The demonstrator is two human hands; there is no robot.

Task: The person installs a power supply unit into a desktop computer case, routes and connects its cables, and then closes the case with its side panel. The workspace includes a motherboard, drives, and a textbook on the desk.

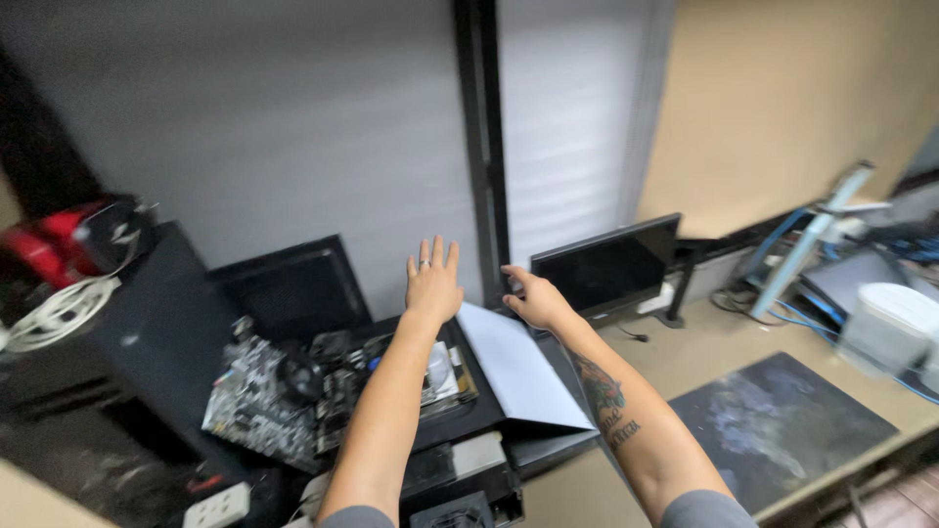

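While both arms are stretched forward over the beige work counter [724, 342], neither hand is closed on anything. The left hand [433, 279] is raised flat with its fingers spread and apart, palm turned away toward the pale grey panelled wall [293, 127]; it hangs above the far edge of the stack below and touches nothing that can be seen. The right hand [535, 298] is likewise open, fingers loosely extended, resting at or just above the far corner of the white rectangular sheet [514, 367]; whether the fingertips actually touch it cannot be told.

That white sheet lies tilted on the black flat casing [460, 420] at the counter's left end, its near corner overhanging the casing's edge. Just beside it, on the same stack, sits a green-and-silver bare circuit board with a black fan [284, 386], and a second board with a round silver disc [440, 367] passes under the left forearm. Nothing is lifted; all items lie in place.

Judgement: the work appears to be at the reaching stage, with no item yet gripped or moved.

Further along the counter's back edge stands a small black flat monitor [611, 266]; a dark patterned desk mat [778, 425] lies by the front edge, well apart from both hands.
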